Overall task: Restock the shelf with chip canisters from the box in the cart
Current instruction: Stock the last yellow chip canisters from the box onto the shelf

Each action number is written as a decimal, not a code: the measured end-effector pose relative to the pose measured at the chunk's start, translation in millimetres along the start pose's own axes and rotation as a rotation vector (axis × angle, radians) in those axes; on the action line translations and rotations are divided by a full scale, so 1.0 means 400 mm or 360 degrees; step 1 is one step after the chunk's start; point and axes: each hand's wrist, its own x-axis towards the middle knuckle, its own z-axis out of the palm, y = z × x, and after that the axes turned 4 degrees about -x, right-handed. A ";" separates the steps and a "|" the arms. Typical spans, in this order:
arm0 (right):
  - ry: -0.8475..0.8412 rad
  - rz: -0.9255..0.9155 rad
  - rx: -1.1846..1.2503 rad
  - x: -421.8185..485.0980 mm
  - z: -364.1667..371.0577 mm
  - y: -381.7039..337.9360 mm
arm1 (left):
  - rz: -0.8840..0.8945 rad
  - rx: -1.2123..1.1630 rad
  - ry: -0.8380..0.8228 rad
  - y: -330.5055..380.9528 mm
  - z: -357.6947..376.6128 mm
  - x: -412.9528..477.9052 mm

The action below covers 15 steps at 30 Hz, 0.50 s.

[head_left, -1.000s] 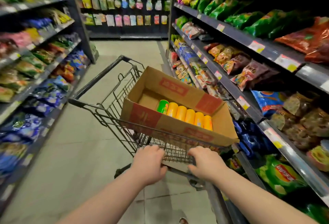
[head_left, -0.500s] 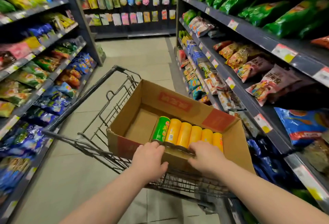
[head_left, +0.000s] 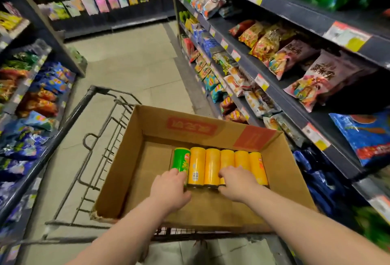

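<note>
Standing beside the snack shelf (head_left: 289,108), we lean over the cart (head_left: 77,110), whose cardboard box (head_left: 211,207) holds six canisters lying side by side. Our left hand (head_left: 171,185) grips the green canister (head_left: 180,159); our right hand (head_left: 238,182) clasps the orange canisters (head_left: 212,163).

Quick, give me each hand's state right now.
Left hand: grips the green canister at its near end.
Right hand: fingers over the yellow canisters; grip cannot be told.
</note>
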 end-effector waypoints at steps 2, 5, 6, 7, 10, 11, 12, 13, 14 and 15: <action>-0.0058 0.0054 -0.0001 0.059 0.006 -0.009 | -0.0025 0.0013 -0.0088 -0.033 0.004 0.058; -0.0153 0.0134 0.0032 0.141 0.021 -0.023 | -0.0058 0.0033 -0.0210 -0.077 0.019 0.140; -0.0190 0.0152 0.0051 0.174 0.030 -0.029 | -0.0072 0.0013 -0.0262 -0.093 0.027 0.173; -0.0223 0.0164 0.0068 0.204 0.040 -0.034 | -0.0092 -0.0006 -0.0311 -0.107 0.038 0.204; -0.0303 0.0201 0.0139 0.271 0.075 -0.043 | -0.0179 -0.0072 -0.0442 -0.138 0.078 0.288; -0.0329 0.0211 0.0164 0.290 0.089 -0.047 | -0.0219 -0.0108 -0.0479 -0.146 0.094 0.310; -0.0353 0.0221 0.0191 0.308 0.103 -0.050 | -0.0265 -0.0155 -0.0504 -0.152 0.111 0.329; -0.0375 0.0233 0.0219 0.325 0.116 -0.053 | -0.0308 -0.0211 -0.0527 -0.158 0.125 0.344; -0.0395 0.0246 0.0246 0.343 0.128 -0.057 | -0.0351 -0.0272 -0.0548 -0.163 0.141 0.359; -0.0410 0.0258 0.0271 0.361 0.140 -0.061 | -0.0408 -0.0337 -0.0577 -0.169 0.157 0.373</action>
